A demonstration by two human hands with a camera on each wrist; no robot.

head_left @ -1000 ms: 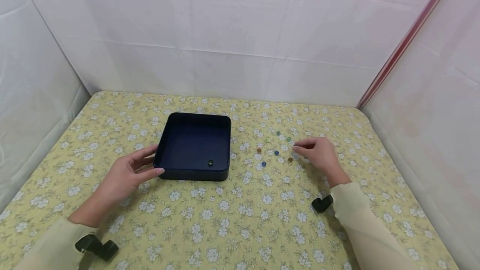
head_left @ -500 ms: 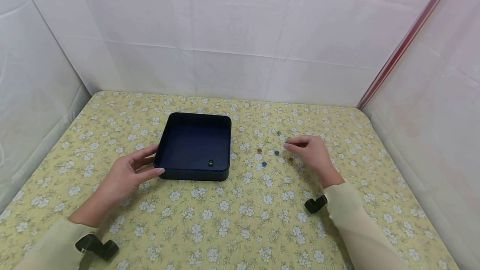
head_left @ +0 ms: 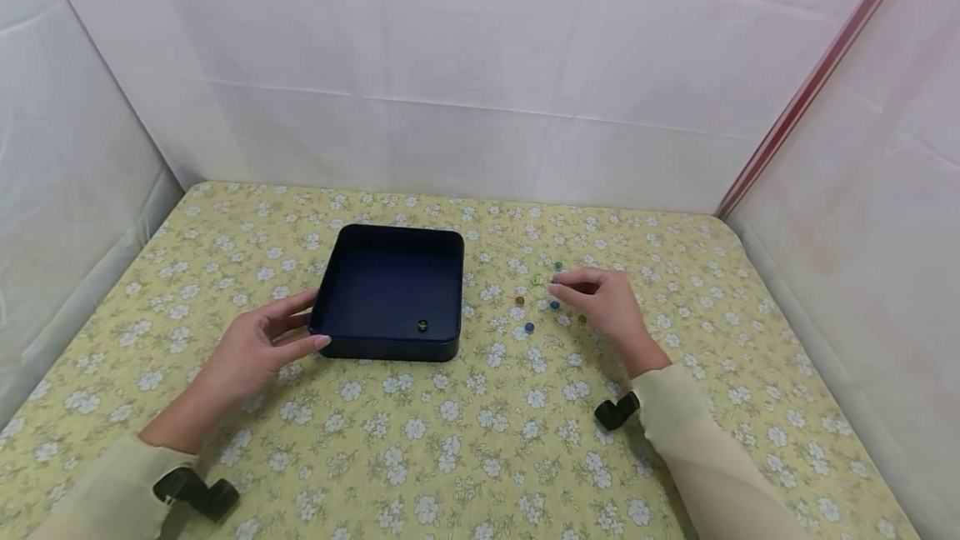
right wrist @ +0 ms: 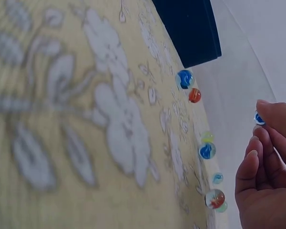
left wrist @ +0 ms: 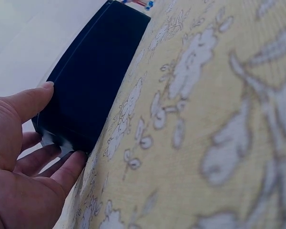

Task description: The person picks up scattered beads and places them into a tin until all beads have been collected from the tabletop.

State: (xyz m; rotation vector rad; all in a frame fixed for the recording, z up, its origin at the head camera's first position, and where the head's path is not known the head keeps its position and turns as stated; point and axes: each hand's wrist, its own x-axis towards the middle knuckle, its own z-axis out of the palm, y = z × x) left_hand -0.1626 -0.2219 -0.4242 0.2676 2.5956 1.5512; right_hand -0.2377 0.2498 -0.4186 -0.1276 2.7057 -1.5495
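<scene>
Fingers of right hand [head_left: 606, 300] nearly closed, pinching blue marble [right wrist: 259, 118] raised off flowered cloth [head_left: 480, 448]; loose marbles [head_left: 555, 305] scattered nearby. Left hand [head_left: 258, 346] partly spread, thumb and fingers gripping front left corner of dark tray [head_left: 382, 349]. Inside, greenish marble [head_left: 423, 325] near front right corner. White sheeting [head_left: 480, 48] behind.

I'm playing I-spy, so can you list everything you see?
Box: 1, dark blue, on the cloth
Box marble: 1, greenish, inside, front right
Loose marbles: 7, two blue, two orange, one yellowish, one teal, one green, on the cloth
Held marble: 1, blue, in the right hand
Cloth: 1, yellow, flowered, under the box
Walls: 3, white, back and sides
Stripe: 1, red, back right corner
Gadgets: 2, black, at the sleeves
Sleeves: 2, cream, left and right
Left hand: 1, gripping the box
Right hand: 1, pinching that marble
</scene>
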